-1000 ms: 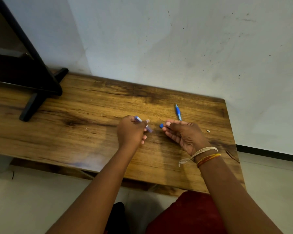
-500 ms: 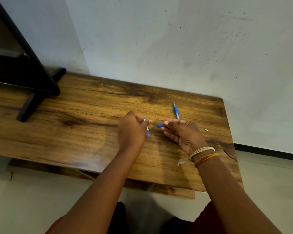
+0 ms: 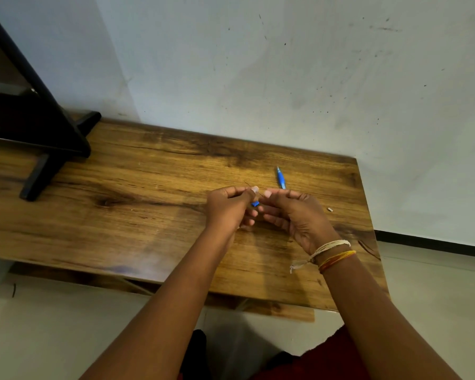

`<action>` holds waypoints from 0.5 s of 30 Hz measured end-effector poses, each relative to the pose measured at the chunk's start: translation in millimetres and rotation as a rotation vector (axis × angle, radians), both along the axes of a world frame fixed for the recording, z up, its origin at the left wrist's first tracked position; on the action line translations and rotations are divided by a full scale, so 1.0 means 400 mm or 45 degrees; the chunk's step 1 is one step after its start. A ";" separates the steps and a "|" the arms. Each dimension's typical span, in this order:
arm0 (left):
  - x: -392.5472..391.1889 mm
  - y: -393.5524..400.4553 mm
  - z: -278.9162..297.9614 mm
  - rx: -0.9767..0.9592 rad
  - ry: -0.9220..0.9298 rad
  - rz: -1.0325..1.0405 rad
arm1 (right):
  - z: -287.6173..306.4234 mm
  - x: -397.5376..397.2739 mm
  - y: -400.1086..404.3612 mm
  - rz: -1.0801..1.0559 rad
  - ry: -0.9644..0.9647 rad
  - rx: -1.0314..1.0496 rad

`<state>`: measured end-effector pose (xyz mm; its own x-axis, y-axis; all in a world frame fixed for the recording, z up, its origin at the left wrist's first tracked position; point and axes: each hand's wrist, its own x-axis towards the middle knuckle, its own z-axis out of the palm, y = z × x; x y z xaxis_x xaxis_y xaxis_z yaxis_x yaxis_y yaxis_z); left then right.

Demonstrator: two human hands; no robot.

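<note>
My left hand (image 3: 228, 207) and my right hand (image 3: 294, 212) meet fingertip to fingertip just above the wooden table (image 3: 148, 215). Between their thumbs runs a thin dark pen refill (image 3: 260, 195), which my right hand pinches by its near end. The fingers of my left hand are curled round a small blue pen piece (image 3: 255, 204), of which only the lower tip shows below the thumb. A blue pen part (image 3: 281, 179) lies on the table just beyond my right hand.
A tiny white piece (image 3: 330, 209) lies on the table to the right of my right hand. A black stand (image 3: 47, 160) sits on the table's far left. The white wall runs along the back edge. The table's right edge is close to my right wrist.
My hands have come together: the left moved right until its thumb meets the right thumb. The blue piece, earlier plain in my left fingers, is now mostly hidden.
</note>
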<state>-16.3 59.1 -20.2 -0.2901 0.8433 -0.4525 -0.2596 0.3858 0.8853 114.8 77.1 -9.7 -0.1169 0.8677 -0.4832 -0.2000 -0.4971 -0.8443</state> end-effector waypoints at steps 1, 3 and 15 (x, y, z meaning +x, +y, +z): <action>0.000 0.001 0.000 0.002 -0.027 0.012 | 0.000 0.006 0.005 -0.022 -0.107 0.020; -0.001 0.002 0.000 0.011 -0.075 0.037 | -0.004 0.028 0.016 -0.078 -0.444 0.123; -0.003 0.001 0.000 0.041 -0.110 0.081 | -0.024 0.057 0.001 0.145 -1.473 0.382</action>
<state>-17.6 59.5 -20.0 -0.3046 0.8388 -0.4512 -0.3588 0.3378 0.8702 137.7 77.3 -19.3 0.1699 0.9765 -0.1328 0.7858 -0.2155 -0.5797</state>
